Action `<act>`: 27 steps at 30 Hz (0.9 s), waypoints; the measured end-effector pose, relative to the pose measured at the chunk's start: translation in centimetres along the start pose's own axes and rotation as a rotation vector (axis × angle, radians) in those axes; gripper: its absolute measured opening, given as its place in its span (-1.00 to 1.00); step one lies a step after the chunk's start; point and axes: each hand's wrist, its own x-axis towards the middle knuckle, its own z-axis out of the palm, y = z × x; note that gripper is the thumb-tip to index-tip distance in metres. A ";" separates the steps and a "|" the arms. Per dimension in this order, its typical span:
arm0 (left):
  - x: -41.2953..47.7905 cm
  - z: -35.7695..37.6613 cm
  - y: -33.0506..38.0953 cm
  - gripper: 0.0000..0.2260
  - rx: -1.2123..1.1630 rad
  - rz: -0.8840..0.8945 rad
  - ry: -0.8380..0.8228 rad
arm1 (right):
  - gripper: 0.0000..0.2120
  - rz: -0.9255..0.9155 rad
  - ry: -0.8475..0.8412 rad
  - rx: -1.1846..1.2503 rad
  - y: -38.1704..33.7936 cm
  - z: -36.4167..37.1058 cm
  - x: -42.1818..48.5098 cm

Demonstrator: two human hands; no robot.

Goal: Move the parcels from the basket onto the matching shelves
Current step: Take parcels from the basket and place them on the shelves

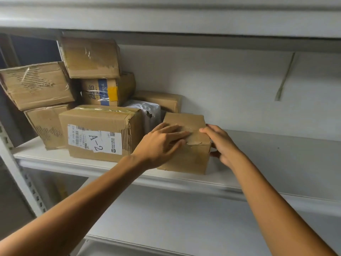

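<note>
A small brown cardboard parcel (188,157) stands on the white shelf (267,163), near its front edge. My left hand (158,145) lies on the parcel's top and left side with the fingers spread fairly straight. My right hand (221,143) touches the parcel's right side, thumb at the top edge and fingers bent round the lower right corner. To the left sits a larger parcel with a white label marked A-2 (99,133). The basket is out of view.
Several more cardboard parcels (90,58) are stacked at the shelf's left end, with a white plastic parcel (145,109) behind. The shelf's right half holds nothing visible. A perforated grey upright (22,183) stands at the left. Another shelf (166,218) lies below.
</note>
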 end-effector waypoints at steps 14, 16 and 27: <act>0.1 0.1 1.7 -0.65 -0.743 -0.378 -0.053 | -0.71 -0.018 -0.127 0.075 0.9 -2.9 -0.3; -0.2 0.2 1.9 -0.62 -0.707 -0.355 -0.031 | -0.67 -0.062 -0.125 0.076 1.2 -2.9 -0.7; -2.4 0.4 2.4 -0.21 -1.044 -0.551 0.013 | -0.45 -0.326 -0.183 0.124 1.7 -3.4 -3.6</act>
